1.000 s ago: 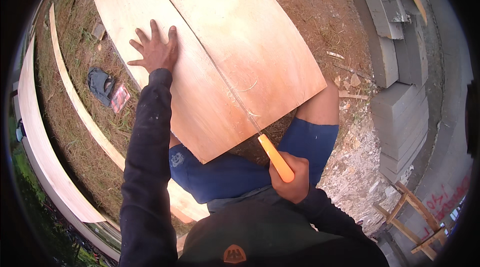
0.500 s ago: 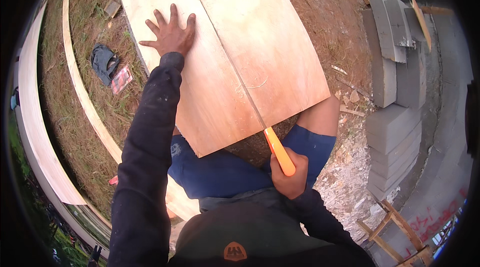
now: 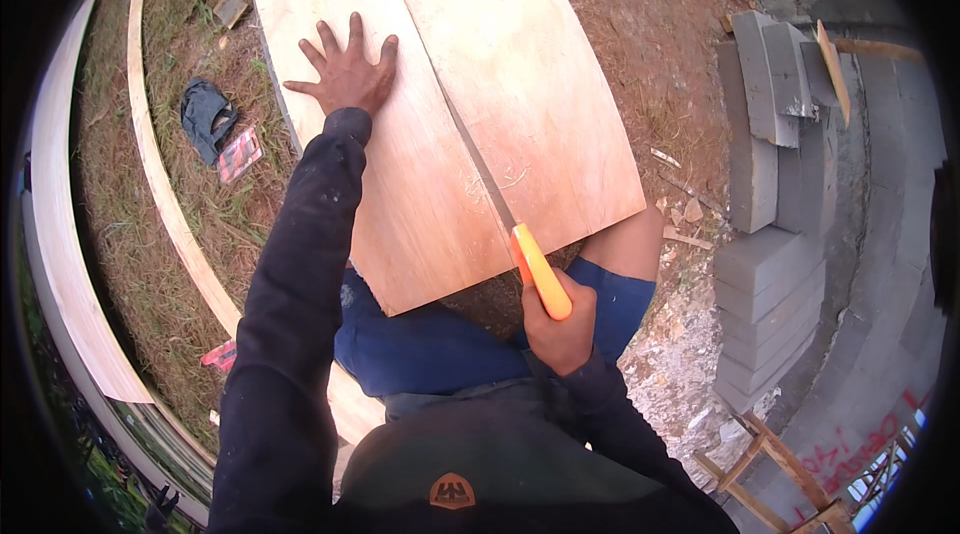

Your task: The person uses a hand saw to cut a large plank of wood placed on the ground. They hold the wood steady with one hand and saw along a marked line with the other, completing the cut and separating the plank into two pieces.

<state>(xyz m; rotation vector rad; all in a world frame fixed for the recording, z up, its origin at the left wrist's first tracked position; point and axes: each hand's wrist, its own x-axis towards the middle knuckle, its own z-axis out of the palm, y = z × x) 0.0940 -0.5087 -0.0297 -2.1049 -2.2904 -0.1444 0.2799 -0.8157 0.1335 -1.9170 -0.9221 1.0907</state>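
A broad plywood sheet lies in front of me, its near edge over my legs. My left hand rests flat on its left half, fingers spread. In my right hand is the orange and yellow handle of a handsaw, gripped with the fingers wrapped round it. The narrow blade runs forward from the handle along a long dark line in the sheet. Pale shavings lie beside the blade. How deep the blade sits in the wood is hidden.
Grey blocks are stacked on the right before a grey block wall. At lower right stands a wooden frame. Long boards lie on the grass at left, near a dark cloth and a red-patterned packet.
My right hand has pushed the saw forward along the line, so its handle now reaches the sheet's near edge. My left hand stays flat on the sheet. The view has shifted slightly.
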